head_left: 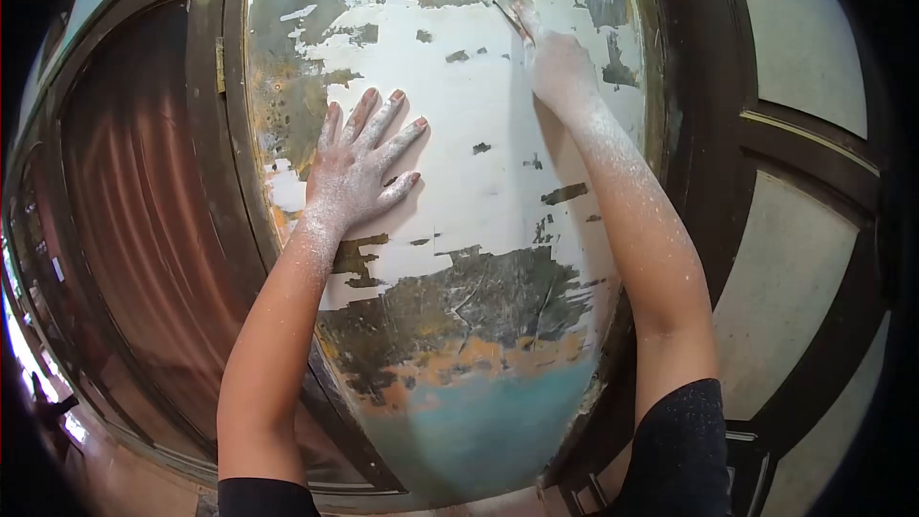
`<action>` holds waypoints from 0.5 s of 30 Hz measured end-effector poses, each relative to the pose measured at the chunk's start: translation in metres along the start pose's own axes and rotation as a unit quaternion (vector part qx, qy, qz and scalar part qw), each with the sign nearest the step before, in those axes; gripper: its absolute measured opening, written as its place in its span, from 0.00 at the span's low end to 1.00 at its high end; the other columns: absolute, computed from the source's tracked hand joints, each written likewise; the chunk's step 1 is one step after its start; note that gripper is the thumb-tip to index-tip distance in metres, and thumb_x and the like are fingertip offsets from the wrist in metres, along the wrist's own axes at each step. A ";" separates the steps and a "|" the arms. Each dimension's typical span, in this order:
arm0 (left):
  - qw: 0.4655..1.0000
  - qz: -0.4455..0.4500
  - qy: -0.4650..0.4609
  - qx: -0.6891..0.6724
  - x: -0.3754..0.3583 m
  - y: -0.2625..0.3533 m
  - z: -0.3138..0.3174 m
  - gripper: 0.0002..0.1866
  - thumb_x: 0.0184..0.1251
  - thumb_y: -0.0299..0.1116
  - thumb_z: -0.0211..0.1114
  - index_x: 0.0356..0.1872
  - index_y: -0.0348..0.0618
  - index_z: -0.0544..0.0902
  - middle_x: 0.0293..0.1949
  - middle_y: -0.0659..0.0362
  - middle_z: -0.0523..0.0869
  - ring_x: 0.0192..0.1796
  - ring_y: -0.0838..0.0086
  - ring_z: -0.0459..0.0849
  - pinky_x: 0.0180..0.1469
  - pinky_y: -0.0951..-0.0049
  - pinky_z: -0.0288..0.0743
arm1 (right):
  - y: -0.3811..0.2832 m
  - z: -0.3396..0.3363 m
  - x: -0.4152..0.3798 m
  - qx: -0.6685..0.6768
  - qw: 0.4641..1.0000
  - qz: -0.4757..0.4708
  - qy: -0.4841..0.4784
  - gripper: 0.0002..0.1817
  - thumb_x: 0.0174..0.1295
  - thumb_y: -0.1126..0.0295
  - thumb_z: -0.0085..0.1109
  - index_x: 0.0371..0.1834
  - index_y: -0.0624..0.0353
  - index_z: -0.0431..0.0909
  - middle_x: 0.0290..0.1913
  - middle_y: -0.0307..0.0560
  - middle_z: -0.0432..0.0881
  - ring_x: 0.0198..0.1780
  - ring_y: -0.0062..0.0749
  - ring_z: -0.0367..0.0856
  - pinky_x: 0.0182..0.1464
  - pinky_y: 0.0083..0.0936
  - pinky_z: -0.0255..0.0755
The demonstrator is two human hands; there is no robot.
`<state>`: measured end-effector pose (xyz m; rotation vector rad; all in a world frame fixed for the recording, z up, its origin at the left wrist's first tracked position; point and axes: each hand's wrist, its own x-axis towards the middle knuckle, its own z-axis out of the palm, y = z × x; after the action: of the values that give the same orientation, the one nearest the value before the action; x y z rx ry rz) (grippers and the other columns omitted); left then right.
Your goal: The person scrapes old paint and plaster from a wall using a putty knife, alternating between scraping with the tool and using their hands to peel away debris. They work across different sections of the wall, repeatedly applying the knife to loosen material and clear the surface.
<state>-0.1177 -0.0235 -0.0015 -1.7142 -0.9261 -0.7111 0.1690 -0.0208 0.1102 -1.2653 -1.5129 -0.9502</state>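
My left hand [362, 161] lies with fingers spread on the wall [450, 182], over its left part. White dust coats the hand and wrist. Higher up and to the right, my right hand [563, 75] is closed around a scraper [517, 15], whose flat metal blade touches the wall near the top. Powder covers that hand and forearm too. The wall carries a patchy white layer, with dark grey areas showing through. Lower down it turns to grey, then orange-brown, then a turquoise band [488, 421]. The scraper's handle is mostly hidden in my fist.
A dark wooden door frame with a reddish-brown curtain [144, 191] behind its panel stands at the left. On the right is a dark wooden door [708, 134] with pale panels. A strip of tiled floor [124, 479] shows at lower left.
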 end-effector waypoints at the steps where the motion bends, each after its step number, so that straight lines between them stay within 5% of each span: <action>1: 1.000 0.003 0.009 0.003 0.000 -0.001 0.001 0.36 0.66 0.58 0.62 0.76 0.76 0.66 0.82 0.62 0.55 0.83 0.61 0.49 0.82 0.41 0.39 | 0.003 0.007 0.006 0.013 1.000 0.001 0.014 0.20 0.72 0.66 0.48 0.65 0.53 0.77 0.40 0.63 0.87 0.46 0.60 0.87 0.52 0.49 0.81; 9: 1.000 0.006 0.013 0.012 0.001 -0.001 0.001 0.36 0.66 0.58 0.62 0.76 0.75 0.66 0.82 0.63 0.55 0.84 0.61 0.48 0.82 0.41 0.39 | -0.004 -0.003 0.047 -0.010 0.999 -0.013 0.044 0.25 0.70 0.73 0.43 0.70 0.47 0.72 0.46 0.63 0.87 0.50 0.58 0.87 0.56 0.51 0.80; 15: 1.000 0.000 0.006 0.013 0.002 0.000 0.002 0.36 0.66 0.58 0.62 0.77 0.75 0.66 0.82 0.62 0.55 0.84 0.60 0.48 0.82 0.41 0.39 | -0.004 -0.003 0.101 -0.019 0.998 -0.030 0.052 0.25 0.71 0.65 0.46 0.71 0.43 0.73 0.53 0.62 0.84 0.55 0.60 0.83 0.59 0.50 0.76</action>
<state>-0.1168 -0.0212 -0.0004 -1.6864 -0.9227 -0.7054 0.1604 0.0039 0.2075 -1.1844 -1.4644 -1.0726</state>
